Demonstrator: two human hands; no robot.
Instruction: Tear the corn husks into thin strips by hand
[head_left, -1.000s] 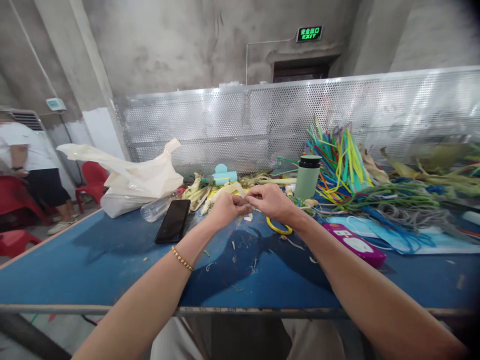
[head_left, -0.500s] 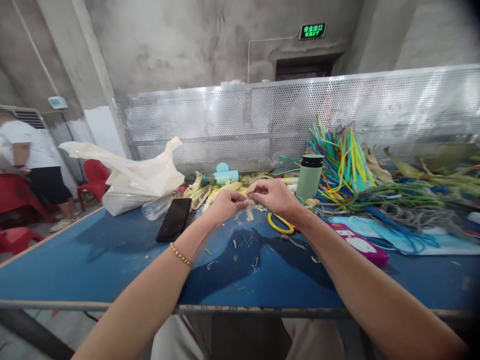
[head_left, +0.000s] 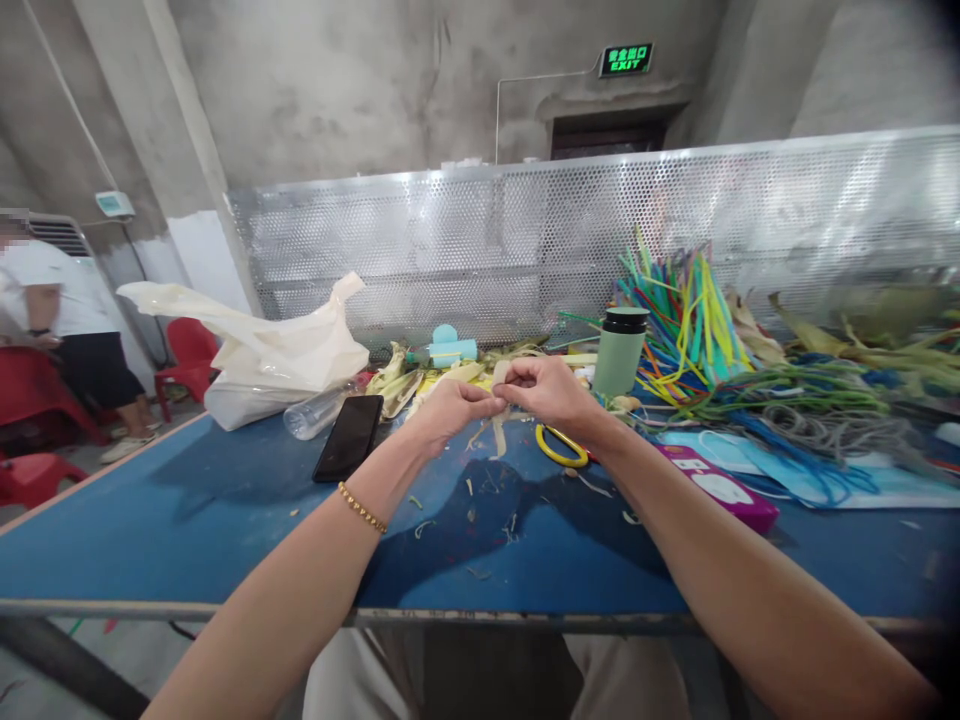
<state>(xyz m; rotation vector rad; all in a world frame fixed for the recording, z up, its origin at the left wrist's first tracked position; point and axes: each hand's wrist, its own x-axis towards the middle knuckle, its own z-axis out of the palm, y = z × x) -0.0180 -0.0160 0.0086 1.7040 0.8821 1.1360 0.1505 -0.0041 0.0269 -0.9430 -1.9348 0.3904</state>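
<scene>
Two hands meet above the blue table [head_left: 262, 540], holding one pale strip [head_left: 499, 440] between them. The left hand [head_left: 454, 412] has thumb and fingertips pinched shut on it; the right hand [head_left: 546, 392] pinches it too, fingers curled. Its long axis runs roughly upright in view: one end rises beside the right fingers, the other hangs downward. Yellow-handled scissors [head_left: 561, 447] lie just right of it, the black phone [head_left: 349, 438] farther left.

Exit sign [head_left: 626, 60]: "安全出口 EXIT", grn ltrs. Magenta box [head_left: 739, 495]: wht "B", rest unclr.
</scene>
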